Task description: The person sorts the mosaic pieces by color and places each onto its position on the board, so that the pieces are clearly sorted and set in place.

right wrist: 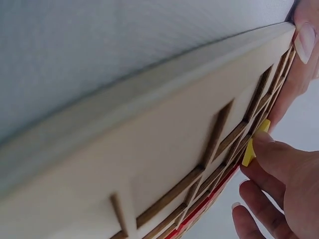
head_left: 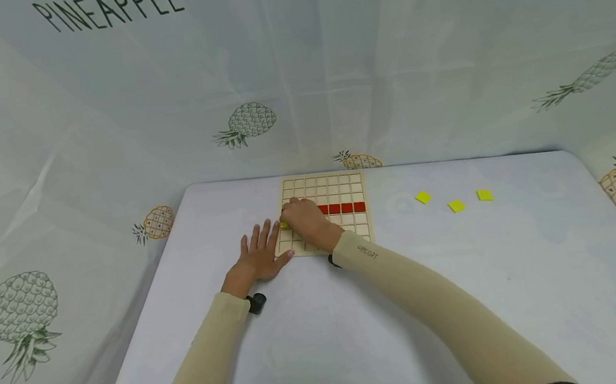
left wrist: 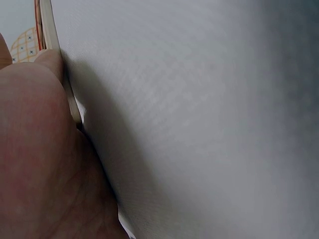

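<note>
A light wooden grid board [head_left: 351, 182] lies near the table's far edge, with a row of red square tiles [head_left: 346, 208] set across its middle. My right hand [head_left: 311, 221] reaches over the board's left part and hides some of its cells. Between thumb and forefinger it pinches a yellow square tile [right wrist: 247, 155], tilted at the grid just in front of the red row. My left hand [head_left: 259, 255] rests flat with fingers spread at the board's left side, its thumb [left wrist: 51, 60] at the near left corner.
Three loose yellow tiles [head_left: 456, 206] lie on the white table [head_left: 438, 303] to the right of the board. Behind the table hangs a pale cloth [head_left: 431, 79] printed with pineapples. A dark strap [head_left: 256, 303] circles the left wrist.
</note>
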The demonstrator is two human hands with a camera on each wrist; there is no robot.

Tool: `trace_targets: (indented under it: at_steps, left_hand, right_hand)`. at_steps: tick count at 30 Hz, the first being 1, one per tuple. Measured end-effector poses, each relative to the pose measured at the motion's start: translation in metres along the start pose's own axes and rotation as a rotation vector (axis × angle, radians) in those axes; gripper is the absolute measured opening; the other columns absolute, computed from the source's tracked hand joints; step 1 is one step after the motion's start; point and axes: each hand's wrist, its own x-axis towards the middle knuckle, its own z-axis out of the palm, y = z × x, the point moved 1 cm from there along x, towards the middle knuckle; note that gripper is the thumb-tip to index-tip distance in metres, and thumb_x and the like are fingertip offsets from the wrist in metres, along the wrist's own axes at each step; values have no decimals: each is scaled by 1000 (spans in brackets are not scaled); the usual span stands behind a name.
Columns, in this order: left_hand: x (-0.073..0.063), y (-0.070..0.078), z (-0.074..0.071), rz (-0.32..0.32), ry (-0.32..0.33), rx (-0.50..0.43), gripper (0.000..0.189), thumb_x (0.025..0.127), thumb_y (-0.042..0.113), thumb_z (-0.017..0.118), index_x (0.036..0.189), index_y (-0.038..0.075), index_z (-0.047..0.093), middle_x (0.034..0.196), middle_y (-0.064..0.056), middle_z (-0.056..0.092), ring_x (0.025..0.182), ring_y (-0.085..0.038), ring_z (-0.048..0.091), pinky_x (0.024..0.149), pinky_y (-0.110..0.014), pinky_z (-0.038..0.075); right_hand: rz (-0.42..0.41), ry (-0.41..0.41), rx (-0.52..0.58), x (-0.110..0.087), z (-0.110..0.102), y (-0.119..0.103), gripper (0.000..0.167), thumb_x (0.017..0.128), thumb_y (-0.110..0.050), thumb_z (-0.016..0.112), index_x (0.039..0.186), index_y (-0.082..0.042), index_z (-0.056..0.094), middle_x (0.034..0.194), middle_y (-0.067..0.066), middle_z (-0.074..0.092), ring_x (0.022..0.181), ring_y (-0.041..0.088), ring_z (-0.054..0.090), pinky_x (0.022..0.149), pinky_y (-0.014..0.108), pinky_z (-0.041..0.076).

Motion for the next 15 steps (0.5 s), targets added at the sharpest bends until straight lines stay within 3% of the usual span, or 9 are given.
trace_targets:
  at_steps: [10,15]
  left_hand:
    - [-1,1,-1,-7,-14,-13,88,111,58,37,170,9,-9,176,-16,-18,162,-41,-18,126,-65,-11]
    - [0,-1,-1,-10,-18,-2,88,111,58,36,169,10,-10,176,-16,-18,161,-41,-18,125,-65,-11]
  right_hand:
    - [26,8,98,-1,-1,1,16,102,-9,71,108,-13,84,112,2,75,105,20,67,93,35,60]
    - [0,-8,41,-5,0,-2,16,101,-9,71,112,-12,83,119,4,72,111,21,66,95,34,59]
